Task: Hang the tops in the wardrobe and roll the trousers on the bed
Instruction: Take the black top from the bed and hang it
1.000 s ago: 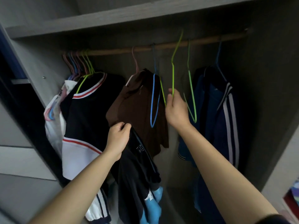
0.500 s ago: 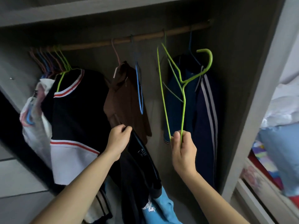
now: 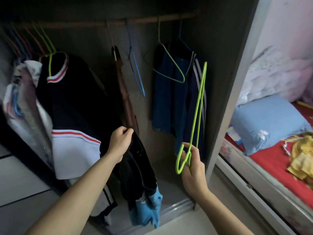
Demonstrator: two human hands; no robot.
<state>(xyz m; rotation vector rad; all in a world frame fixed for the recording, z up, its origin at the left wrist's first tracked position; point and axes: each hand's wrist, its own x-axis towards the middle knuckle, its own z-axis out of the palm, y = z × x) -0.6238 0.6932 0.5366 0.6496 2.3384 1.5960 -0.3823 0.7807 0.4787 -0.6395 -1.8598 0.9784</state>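
**Dark top in one hand, green hanger in the other, at the open wardrobe**

My left hand, centre frame, has its fingers curled tight round the top edge of a dark top that hangs down to the lower middle. There's a light blue bit at the bottom, and I honestly can't tell if it's the same garment. My right hand pinches the green hanger near its hook, so it sits upside down with the body poking up in front of the wardrobe. The rail along the top is dark and murky. The clothes at the left edge are blurred. At far right the bed is cut off, with a crumpled yellow garment on it; I can't make out whether that's trousers.
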